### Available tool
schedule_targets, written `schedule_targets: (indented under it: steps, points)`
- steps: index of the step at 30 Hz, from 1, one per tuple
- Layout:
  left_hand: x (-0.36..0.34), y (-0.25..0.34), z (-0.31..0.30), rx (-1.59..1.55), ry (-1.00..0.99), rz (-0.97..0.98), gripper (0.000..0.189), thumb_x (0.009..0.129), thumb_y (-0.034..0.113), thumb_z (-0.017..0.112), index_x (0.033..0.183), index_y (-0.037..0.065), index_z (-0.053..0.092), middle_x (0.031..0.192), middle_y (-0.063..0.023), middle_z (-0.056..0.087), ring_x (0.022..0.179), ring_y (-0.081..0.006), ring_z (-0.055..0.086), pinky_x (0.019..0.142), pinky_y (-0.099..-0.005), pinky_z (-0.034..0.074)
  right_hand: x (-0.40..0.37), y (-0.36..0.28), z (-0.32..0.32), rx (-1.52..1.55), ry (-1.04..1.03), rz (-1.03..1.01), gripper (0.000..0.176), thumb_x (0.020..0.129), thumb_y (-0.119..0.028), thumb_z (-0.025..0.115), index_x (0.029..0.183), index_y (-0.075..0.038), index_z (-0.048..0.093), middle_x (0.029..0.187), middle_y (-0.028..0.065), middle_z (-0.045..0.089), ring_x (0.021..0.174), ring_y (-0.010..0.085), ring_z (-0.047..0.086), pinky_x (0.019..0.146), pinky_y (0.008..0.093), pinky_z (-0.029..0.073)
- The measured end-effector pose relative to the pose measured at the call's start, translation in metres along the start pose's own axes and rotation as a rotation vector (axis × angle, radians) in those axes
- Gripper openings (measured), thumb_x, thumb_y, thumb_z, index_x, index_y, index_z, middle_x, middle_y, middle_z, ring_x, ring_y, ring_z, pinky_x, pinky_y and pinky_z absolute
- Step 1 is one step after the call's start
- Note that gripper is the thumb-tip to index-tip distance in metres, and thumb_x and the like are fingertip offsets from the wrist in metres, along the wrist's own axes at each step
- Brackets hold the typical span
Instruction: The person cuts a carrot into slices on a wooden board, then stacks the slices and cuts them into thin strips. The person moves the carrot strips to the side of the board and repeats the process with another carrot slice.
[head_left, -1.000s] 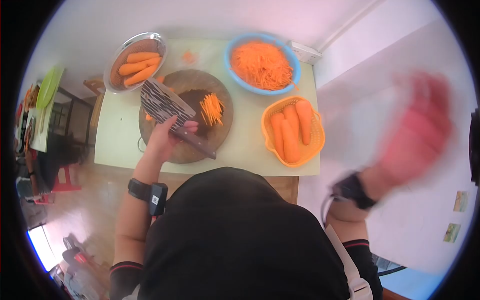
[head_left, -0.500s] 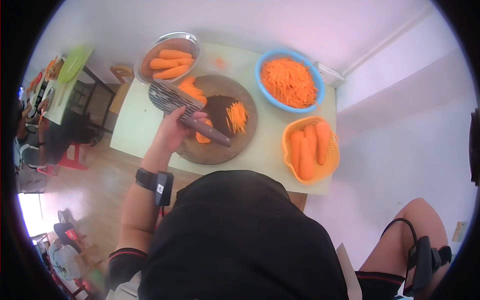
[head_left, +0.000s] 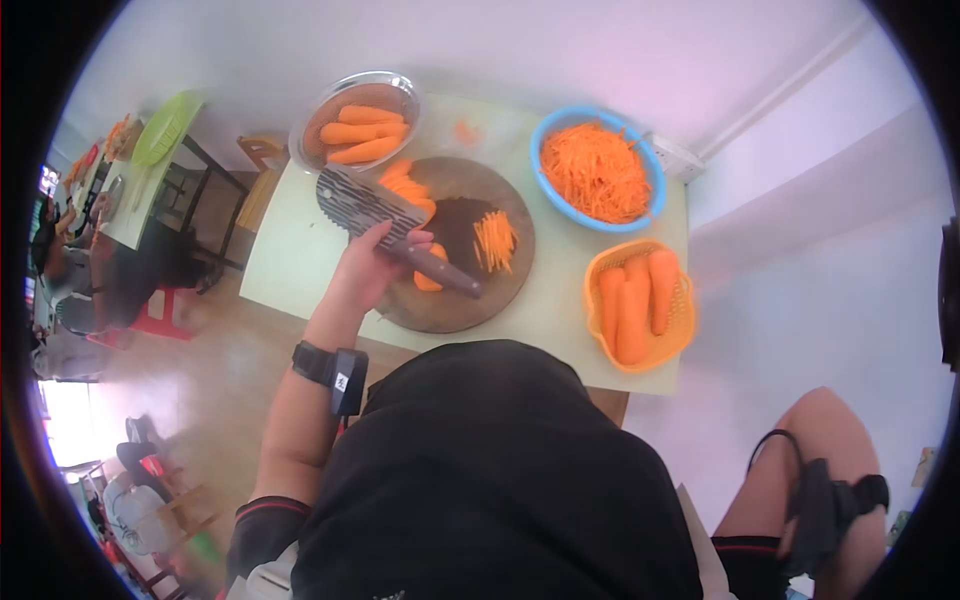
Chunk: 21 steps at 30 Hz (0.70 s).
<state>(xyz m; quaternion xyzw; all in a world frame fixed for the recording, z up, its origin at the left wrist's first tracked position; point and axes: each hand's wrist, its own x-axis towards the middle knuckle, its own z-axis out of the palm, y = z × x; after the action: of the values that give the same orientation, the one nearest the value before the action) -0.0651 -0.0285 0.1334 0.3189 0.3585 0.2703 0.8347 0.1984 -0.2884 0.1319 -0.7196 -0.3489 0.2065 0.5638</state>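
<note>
My left hand is closed on a cleaver, with the fingers where the dark handle meets the blade. The patterned blade tilts up to the left, over the left side of a round wooden cutting board. Under and beside the blade lie carrot slices, and a cut carrot piece rests near the handle. A small heap of carrot strips is on the board's right half. My right arm is bent at the lower right; its hand is out of view.
A metal bowl with whole carrots stands behind the board. To the right are a blue bowl of shredded carrot and an orange basket of whole carrots. A wall socket sits behind. Other people are at a table on the left.
The whole view has swung a little, so the table and its things appear farther right. My left hand keeps the cleaver above the board. The right arm has shifted slightly.
</note>
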Motion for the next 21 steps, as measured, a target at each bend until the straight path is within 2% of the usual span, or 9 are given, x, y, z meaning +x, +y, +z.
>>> schedule_targets:
  steps: [13,19,21]
  points:
    - [0.003,0.0,0.004,0.035,-0.016,0.008,0.045,0.104,0.023,0.035,0.126,-0.014,0.048,0.117,-0.0251,0.065,0.113,-0.0349,0.062,0.102,-0.0435,0.047,0.002,0.0,-0.001,0.017,0.003,0.007,0.03,0.095,-0.014,0.051,0.123,-0.003,0.053,0.126,0.0154,0.056,0.121,0.0275,0.05,0.108,0.0415,0.035]
    - [0.004,0.002,0.008,0.072,-0.046,0.009,0.044,0.104,0.021,0.034,0.13,-0.013,0.045,0.116,-0.0251,0.065,0.113,-0.035,0.062,0.1,-0.0441,0.047,0.001,0.007,-0.007,0.023,0.031,0.005,0.029,0.094,-0.014,0.052,0.121,-0.003,0.054,0.124,0.0154,0.056,0.12,0.0276,0.05,0.107,0.0412,0.036]
    - [0.002,0.004,0.01,0.082,0.009,0.001,0.044,0.104,0.022,0.033,0.13,-0.012,0.046,0.115,-0.0246,0.065,0.113,-0.0344,0.062,0.1,-0.0442,0.048,0.001,0.005,-0.004,0.031,0.038,-0.003,0.028,0.094,-0.014,0.052,0.12,-0.003,0.054,0.123,0.0153,0.056,0.119,0.0276,0.051,0.106,0.0411,0.036]
